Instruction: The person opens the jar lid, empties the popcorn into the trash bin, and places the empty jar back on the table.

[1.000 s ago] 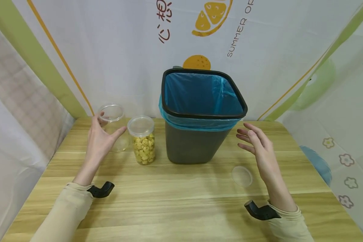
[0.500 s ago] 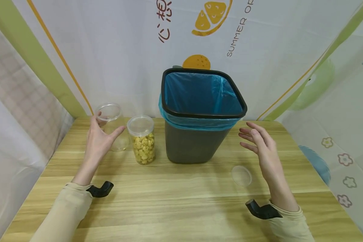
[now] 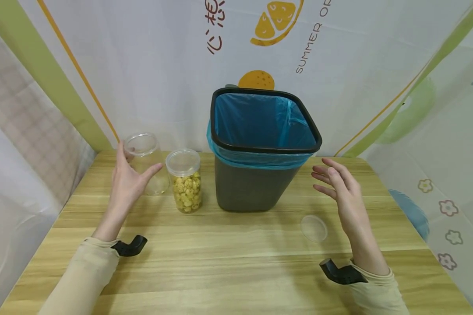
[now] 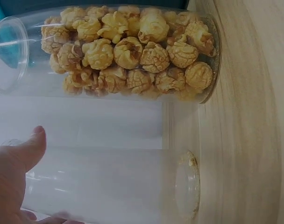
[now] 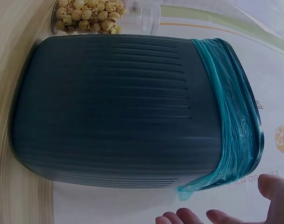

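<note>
A left hand [image 3: 128, 177], fingers loosely spread, frames a clear jar [image 3: 145, 161] with crumbs at its base, standing at the table's [image 3: 220, 267] far left; whether skin touches plastic cannot be told. Just beside it stands a popcorn jar [image 3: 187, 192], then a bin [image 3: 248, 188] with a blue liner [image 3: 260, 162]. A clear disc [image 3: 314, 228] lies near a right hand [image 3: 344, 192], its fingers relaxed and free.

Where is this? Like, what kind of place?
Maybe a little curtained-off table corner indoors, but I can't tell which room. There's a wooden table, a fruit-printed cloth hanging behind it, and even a dark bin standing on the table.
</note>
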`<state>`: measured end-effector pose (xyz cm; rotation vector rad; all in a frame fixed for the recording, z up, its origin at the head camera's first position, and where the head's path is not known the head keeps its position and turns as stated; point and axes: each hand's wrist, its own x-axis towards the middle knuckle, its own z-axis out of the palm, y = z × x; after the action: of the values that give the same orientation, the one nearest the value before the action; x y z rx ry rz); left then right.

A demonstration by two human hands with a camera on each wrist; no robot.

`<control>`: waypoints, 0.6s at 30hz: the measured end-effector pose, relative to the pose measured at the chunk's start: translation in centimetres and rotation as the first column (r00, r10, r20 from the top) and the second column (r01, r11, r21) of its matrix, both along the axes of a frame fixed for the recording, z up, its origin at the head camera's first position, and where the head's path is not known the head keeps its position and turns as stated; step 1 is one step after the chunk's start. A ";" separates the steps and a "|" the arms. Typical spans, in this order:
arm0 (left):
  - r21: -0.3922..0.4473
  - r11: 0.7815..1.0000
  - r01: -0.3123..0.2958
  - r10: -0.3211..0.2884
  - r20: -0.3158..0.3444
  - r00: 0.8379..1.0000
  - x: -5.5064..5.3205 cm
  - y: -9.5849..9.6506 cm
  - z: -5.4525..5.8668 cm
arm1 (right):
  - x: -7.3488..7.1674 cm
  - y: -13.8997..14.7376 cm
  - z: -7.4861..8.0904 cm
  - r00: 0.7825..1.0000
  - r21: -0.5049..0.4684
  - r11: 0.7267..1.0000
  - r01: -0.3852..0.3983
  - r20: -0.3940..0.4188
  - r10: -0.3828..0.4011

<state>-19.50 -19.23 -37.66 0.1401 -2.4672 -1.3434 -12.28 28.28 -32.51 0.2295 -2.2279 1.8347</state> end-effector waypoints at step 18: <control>-0.017 0.999 -0.029 0.025 -0.210 0.977 2.2 0.5 1.7 | 0.2 0.0 0.3 1.000 -0.004 1.000 -0.003 -0.007 0.003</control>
<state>-17.31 -18.70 -35.95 0.0254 -2.2932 -1.2533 -12.04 28.30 -32.22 0.2380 -2.2199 1.8368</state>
